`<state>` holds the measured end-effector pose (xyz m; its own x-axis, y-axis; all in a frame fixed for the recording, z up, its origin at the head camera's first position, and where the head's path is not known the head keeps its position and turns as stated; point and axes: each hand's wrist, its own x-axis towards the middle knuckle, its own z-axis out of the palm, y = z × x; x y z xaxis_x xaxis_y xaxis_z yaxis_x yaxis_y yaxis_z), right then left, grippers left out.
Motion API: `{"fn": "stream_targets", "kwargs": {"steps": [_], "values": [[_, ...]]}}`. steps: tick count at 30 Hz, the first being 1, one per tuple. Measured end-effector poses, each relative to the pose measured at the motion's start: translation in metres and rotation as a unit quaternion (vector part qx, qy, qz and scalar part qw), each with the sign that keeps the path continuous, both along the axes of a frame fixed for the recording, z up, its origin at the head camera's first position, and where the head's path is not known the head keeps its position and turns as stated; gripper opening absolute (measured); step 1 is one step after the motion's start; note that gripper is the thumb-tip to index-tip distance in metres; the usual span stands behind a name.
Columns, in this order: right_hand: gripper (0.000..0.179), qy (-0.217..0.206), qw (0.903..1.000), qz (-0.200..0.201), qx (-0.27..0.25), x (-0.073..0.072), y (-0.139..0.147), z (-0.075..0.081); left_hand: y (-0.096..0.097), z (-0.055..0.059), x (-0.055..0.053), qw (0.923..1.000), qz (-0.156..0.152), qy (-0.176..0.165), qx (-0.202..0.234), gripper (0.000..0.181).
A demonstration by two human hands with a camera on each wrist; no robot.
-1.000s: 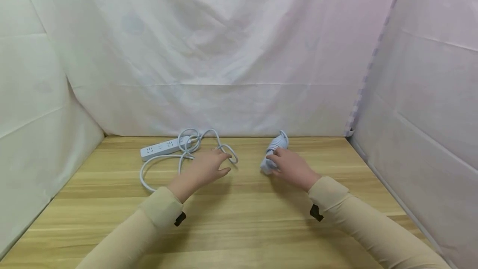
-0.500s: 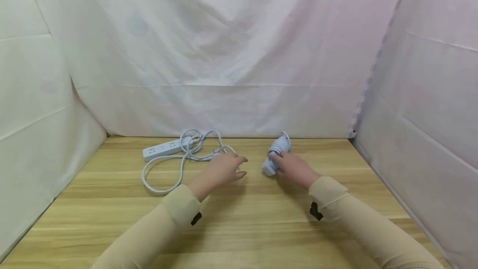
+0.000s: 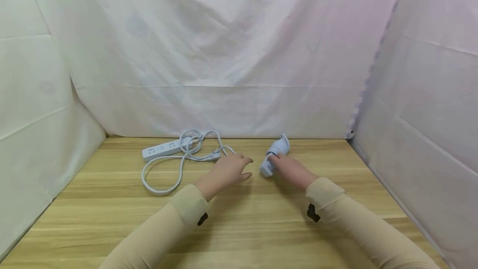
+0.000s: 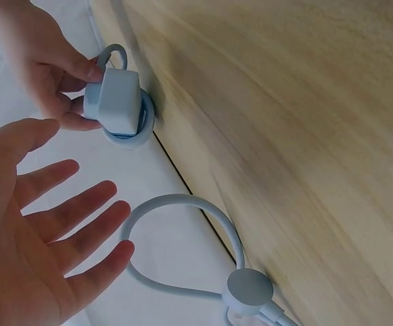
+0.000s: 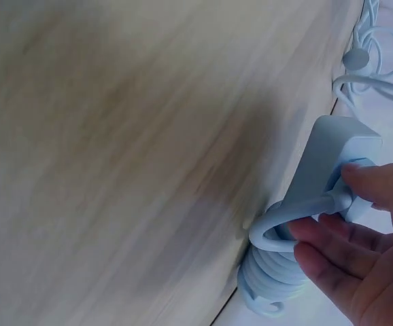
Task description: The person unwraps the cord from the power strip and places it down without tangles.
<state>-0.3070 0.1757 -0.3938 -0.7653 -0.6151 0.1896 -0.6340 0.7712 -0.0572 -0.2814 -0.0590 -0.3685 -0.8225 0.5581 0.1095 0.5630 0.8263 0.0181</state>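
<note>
My right hand (image 3: 293, 170) grips a white power strip (image 3: 278, 147) that has its own cord wound round it in tight coils. In the right wrist view, the thumb and fingers pinch the cord's plug (image 5: 356, 180) at the strip's end. My left hand (image 3: 225, 171) hovers just left of it, fingers spread and holding nothing. Beyond the left hand lies another white power strip (image 3: 162, 149), with its cord (image 3: 160, 191) loose in wide loops. That cord's plug (image 4: 249, 291) rests on the table close to the left hand.
Both strips lie on a wooden table (image 3: 239, 227), toward its far edge. White cloth (image 3: 231, 53) hangs behind the table and along both sides. A dark wrist camera (image 3: 313, 213) shows under the right cuff.
My left hand has moved right, away from the loose cord, uncovering its loops and plug. The right hand stays on the wound strip, which has shifted only slightly.
</note>
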Motion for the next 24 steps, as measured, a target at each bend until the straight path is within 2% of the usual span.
{"fn": "stream_targets", "kwargs": {"steps": [6,12,17,24], "values": [[0.035,-0.012,0.9996,-0.026,-0.007,0.007,-0.005,0.002,0.001,0.002,0.004,1.0000,-0.002,0.006,0.005,0.051],[0.038,-0.039,0.9972,-0.051,-0.040,0.018,-0.015,0.012,0.003,0.001,0.006,0.9999,0.000,0.003,0.015,0.057],[0.038,-0.048,0.9954,-0.043,-0.070,0.028,-0.024,0.019,0.004,-0.003,0.006,0.9991,0.000,-0.004,0.041,0.065],[0.036,-0.051,0.9944,-0.031,-0.087,0.039,-0.033,0.026,0.001,-0.002,0.011,0.9967,-0.015,0.012,0.079,0.070]]}}
